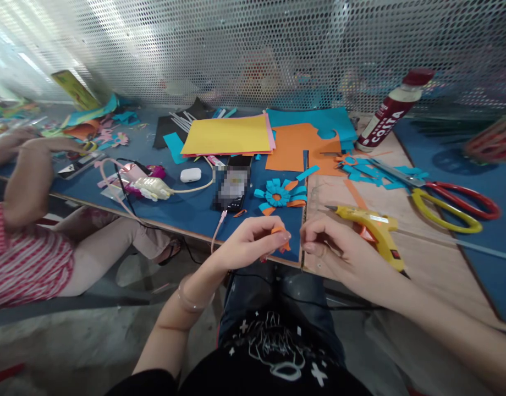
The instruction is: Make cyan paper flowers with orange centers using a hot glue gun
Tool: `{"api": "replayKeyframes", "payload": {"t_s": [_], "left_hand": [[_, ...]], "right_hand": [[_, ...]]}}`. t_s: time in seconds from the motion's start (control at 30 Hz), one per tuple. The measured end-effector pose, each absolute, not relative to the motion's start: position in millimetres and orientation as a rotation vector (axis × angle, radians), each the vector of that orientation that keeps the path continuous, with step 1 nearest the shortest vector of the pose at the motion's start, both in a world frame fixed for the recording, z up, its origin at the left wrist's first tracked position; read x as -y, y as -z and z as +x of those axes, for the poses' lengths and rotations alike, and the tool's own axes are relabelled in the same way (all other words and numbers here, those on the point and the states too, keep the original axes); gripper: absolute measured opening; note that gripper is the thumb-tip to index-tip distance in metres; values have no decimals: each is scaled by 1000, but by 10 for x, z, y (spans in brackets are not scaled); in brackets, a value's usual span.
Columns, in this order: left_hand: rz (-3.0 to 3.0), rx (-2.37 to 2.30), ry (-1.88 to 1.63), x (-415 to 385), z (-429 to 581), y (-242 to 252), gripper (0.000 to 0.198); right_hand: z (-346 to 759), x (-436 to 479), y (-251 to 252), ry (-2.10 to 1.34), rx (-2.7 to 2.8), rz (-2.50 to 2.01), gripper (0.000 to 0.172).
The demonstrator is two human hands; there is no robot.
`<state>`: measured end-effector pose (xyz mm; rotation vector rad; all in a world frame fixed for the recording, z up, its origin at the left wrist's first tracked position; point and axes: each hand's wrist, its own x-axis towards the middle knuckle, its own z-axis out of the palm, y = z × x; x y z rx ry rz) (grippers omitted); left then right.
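My left hand [259,239] pinches a small curled orange foam piece [282,237] between thumb and fingers, over the table's front edge. Just to its right, my right hand [331,242] has thumb and fingers drawn together; whatever may be between them is too small to see. Beyond both hands lies a blue foam flower [278,192] with looped petals and orange strips beside it. A yellow hot glue gun [374,225] rests on the bare wood past my right hand. Scissors [446,203] with one red and one yellow handle lie farther right, blades over blue scraps [370,173].
Yellow sheets [228,135] and a cut orange sheet [292,146] lie at the back. A Costa bottle [391,113] stands back right. A phone [232,187] with a cable and a white earbud case [191,175] are left of the flower. Another person's arm [28,176] reaches in at left.
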<state>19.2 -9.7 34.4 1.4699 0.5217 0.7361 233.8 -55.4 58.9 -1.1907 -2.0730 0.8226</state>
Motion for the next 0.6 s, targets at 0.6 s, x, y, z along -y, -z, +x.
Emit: {"api": "replayKeyframes", "payload": {"t_s": [0.6], "left_hand": [[1523, -512, -744, 153, 183, -420, 33]], "right_hand": [[2278, 619, -594, -819, 2133, -1175, 9]]}}
